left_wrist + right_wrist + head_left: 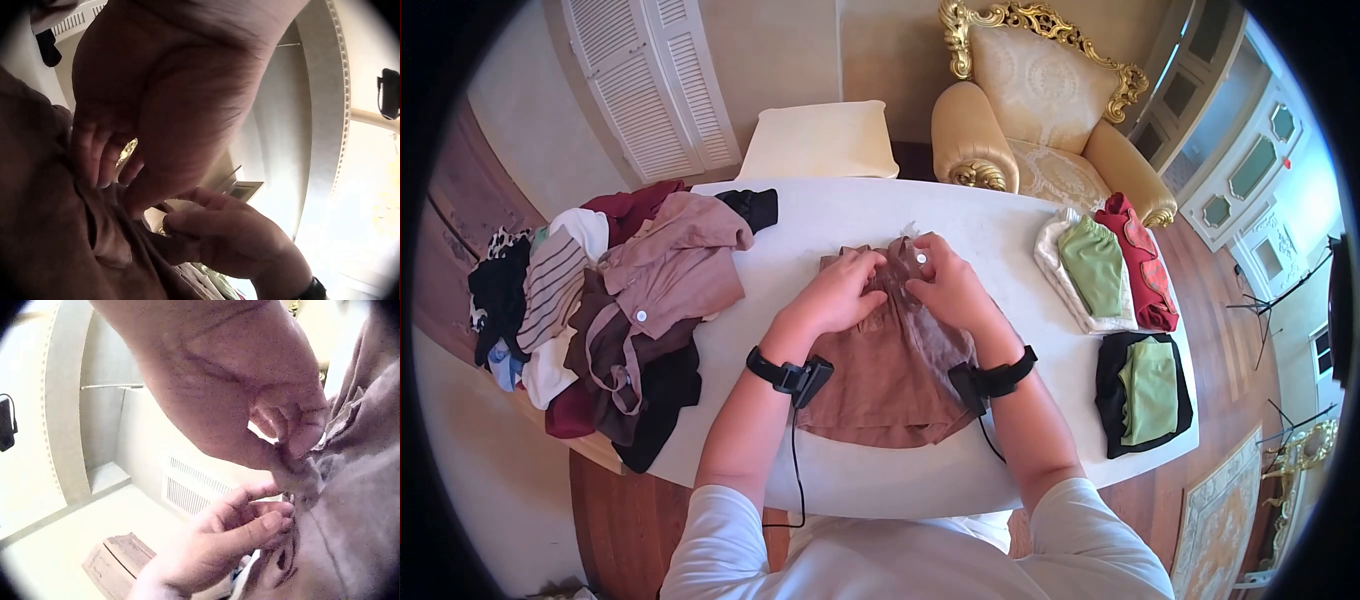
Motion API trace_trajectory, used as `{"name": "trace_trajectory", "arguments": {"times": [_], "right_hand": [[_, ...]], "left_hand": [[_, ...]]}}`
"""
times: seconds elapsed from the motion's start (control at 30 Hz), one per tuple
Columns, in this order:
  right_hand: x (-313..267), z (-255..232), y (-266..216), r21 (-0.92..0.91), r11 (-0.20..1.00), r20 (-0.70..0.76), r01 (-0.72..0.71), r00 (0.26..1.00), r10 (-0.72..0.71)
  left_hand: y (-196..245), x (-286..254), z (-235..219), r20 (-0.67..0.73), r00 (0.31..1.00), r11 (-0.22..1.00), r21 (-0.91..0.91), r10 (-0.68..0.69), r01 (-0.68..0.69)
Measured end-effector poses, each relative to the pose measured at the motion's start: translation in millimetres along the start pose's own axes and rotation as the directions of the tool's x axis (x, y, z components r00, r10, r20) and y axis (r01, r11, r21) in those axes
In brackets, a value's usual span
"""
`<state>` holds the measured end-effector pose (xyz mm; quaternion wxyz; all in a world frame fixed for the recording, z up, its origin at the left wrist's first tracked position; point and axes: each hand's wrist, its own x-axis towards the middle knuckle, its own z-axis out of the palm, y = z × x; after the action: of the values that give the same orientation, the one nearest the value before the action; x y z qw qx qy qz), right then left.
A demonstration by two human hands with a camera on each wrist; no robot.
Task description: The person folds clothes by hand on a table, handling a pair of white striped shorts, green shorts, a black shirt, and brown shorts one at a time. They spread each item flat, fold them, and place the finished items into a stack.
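Note:
A brown garment (880, 390) lies on the white table in front of the person, its wide hem toward the body and its gathered top between the hands. The left hand (842, 292) grips the cloth at the upper left, fingers curled into it. At the upper right the right hand (948, 285) pinches the cloth between thumb and fingers, beside a white button (921, 258). In the right wrist view, the right hand's thumb and fingers (299, 440) close on the garment's edge (312, 481), with the left hand (219, 540) touching it just below.
A heap of mixed clothes (670, 260) covers the table's left end. On the right lie folded pieces: green cloth (1092, 265), red cloth (1142, 265), and a black one (1112, 400) with green on top. Beyond the table stand a cream stool (820, 140) and a gilded armchair (1050, 100).

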<state>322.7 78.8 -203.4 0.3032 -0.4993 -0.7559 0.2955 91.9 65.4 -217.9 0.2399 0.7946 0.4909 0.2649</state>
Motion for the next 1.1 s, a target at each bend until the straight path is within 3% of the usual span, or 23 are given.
{"name": "trace_trajectory", "arguments": {"times": [0.13,0.23,0.33,0.43,0.53,0.63,0.73,0.83,0.93,1.1], "right_hand": [[3.1,-5.3,1.6,0.415,0.888,0.170,-0.199,0.976,0.139],[1.7,-2.4,-3.7,0.637,0.723,0.161,-0.269,0.963,0.216],[-0.7,-9.5,-11.6,0.609,0.741,0.215,-0.283,0.958,0.189],[-1.5,-14.7,-6.4,0.340,0.910,0.278,-0.239,0.950,0.145],[-4.8,-14.5,-3.5,0.065,0.996,0.215,-0.062,0.976,0.046],[2.1,-17.9,8.0,0.095,0.984,0.363,-0.151,0.926,0.107],[-1.0,-21.9,1.5,0.239,0.913,0.387,-0.330,0.895,0.222],[-7.3,-29.7,-14.4,0.296,0.875,0.418,-0.382,0.876,0.241],[-6.1,-25.9,-2.8,0.339,0.898,0.435,-0.281,0.893,0.115],[-9.8,-31.2,2.3,0.274,0.933,0.415,-0.234,0.904,0.105]], "left_hand": [[18.0,-1.6,-6.0,0.013,0.999,0.999,0.020,0.042,-0.042],[30.3,-0.7,-7.1,0.164,0.986,0.992,-0.120,-0.012,0.032],[22.5,2.5,-0.6,0.144,0.989,0.989,-0.148,0.044,-0.022],[19.3,6.9,4.0,0.017,0.999,0.992,-0.123,0.040,-0.037],[28.2,3.6,-2.2,-0.035,0.992,0.991,-0.037,0.124,-0.126],[35.9,-2.4,-4.6,0.012,0.989,0.988,-0.029,0.150,-0.150],[42.6,-1.2,-7.0,0.071,0.990,0.988,-0.104,0.118,-0.110],[32.2,5.1,4.6,0.078,0.997,0.916,-0.398,-0.017,0.047],[28.8,10.5,4.7,0.179,0.976,0.727,-0.653,-0.126,0.214],[34.2,7.3,2.3,0.220,0.964,0.764,-0.593,-0.147,0.252]]}}
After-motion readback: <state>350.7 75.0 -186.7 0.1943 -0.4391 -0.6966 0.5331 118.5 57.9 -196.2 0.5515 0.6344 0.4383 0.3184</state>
